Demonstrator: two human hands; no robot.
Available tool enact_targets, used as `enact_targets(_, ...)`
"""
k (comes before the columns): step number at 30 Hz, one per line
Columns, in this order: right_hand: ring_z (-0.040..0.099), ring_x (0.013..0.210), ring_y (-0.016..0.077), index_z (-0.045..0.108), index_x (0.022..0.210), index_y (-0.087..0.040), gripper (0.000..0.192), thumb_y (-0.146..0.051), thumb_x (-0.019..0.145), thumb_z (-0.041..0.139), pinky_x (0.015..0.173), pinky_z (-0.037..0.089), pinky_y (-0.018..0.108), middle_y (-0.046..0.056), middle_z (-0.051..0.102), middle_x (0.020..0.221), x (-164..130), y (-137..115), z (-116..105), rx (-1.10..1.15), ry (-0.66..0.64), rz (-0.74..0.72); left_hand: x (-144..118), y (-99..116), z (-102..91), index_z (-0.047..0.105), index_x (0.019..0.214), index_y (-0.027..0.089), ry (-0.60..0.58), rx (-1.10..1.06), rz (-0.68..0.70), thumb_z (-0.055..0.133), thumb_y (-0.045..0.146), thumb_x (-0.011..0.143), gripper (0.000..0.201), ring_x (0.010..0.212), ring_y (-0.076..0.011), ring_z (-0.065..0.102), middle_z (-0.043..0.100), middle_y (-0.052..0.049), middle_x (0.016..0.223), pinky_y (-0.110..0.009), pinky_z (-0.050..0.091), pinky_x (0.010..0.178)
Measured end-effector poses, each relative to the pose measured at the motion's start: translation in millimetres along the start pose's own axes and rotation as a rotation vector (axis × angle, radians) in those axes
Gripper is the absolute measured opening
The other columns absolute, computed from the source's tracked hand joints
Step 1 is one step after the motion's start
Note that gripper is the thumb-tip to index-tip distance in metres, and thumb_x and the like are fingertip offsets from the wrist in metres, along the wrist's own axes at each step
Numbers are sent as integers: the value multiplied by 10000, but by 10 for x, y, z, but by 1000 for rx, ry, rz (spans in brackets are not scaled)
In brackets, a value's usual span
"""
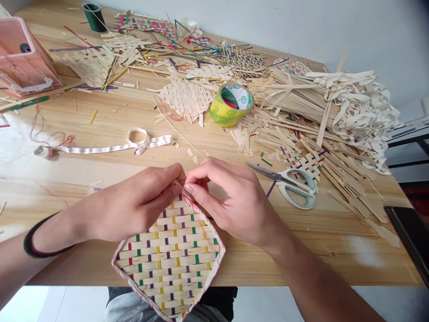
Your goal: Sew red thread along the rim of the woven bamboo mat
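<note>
A woven mat [174,255] of pale strips, crossed by purple, yellow, green and red ones, leans over the table's front edge. White cloth binding runs around its border, with red stitches on it. My left hand [147,197] is closed, pinching the bound top corner of the mat. Close beside it, my right hand [231,197] has thumb and forefinger pressed together at the same corner. Red thread [203,214] trails from there down the mat's right side. Whether a needle sits in the right fingertips is too small to make out.
White-handled scissors [291,181] lie right of my hands. Behind stand a yellow-green tape roll [231,105] and a green thread spool [94,18]. White ribbon [100,150] lies left. Strips [301,98] pile up at the right, near a black phone-like object [409,237]. A pink-cased phone [16,40] stands left.
</note>
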State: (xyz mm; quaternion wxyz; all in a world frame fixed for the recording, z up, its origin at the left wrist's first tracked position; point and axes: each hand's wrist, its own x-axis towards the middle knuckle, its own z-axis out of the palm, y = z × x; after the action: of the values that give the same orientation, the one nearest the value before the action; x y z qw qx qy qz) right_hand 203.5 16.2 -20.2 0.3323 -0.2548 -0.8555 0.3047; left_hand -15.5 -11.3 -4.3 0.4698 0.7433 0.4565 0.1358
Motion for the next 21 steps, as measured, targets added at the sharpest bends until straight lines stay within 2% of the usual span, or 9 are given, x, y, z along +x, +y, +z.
enact_targets(7,572,761,109,632,924,-140,121,-65,1018,634,731,467,246,-3,611,828,-11,-16,4,48,-50,54,-8,-12,3,486,884,222,41,-9,9,394,395,1044,253,831,-207,647,676,-33,892,-306,476,683)
enact_targets(13,590,783,113,644,938,-153,147,-152,1075,592,742,470,248,6,641,858,22,28,-66,110,-33,110,-23,31,-40,575,921,203,42,-25,25,423,392,1064,282,773,-186,640,691,-18,849,-286,492,682)
enact_targets(17,614,857,134,684,993,-159,147,-180,1085,571,770,482,261,25,672,926,37,86,-116,161,-39,213,-50,48,-67,612,946,197,48,-36,69,429,356,1082,277,782,-158,626,679,-8,865,-247,489,690)
enact_targets(21,652,913,138,717,1036,-180,123,-202,1064,599,778,519,244,22,713,994,46,100,-135,346,-150,350,-79,34,-83,596,939,211,45,-94,97,438,309,1116,257,741,-108,580,616,33,819,-195,458,666)
